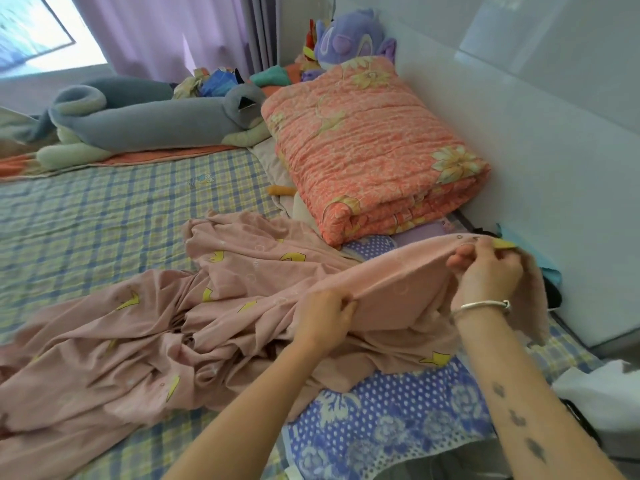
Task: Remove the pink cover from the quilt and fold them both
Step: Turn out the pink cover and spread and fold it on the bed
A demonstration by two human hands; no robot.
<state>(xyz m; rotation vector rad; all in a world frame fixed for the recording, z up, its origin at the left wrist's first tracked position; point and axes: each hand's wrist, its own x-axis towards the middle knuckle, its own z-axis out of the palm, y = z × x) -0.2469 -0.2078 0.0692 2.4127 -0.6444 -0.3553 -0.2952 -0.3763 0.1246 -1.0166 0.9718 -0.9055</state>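
Pink cover [145,341] lies crumpled across the near edge of the bed [86,209], already off the orange quilt [367,147], which sits folded at the bed's right edge by the wall. Left hand [323,320] and right hand [488,268] each have a closed grip pinching one hem, taut between them, likely to line up a straight edge for folding.

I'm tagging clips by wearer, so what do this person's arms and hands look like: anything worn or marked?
Both forearms are bare: no sleeves in view, no gloves. A thin silver bangle sits at the wrist of the right hand, and three small dark marks, like tattoos, run along that forearm. The left hand and arm show nothing worn or marked.
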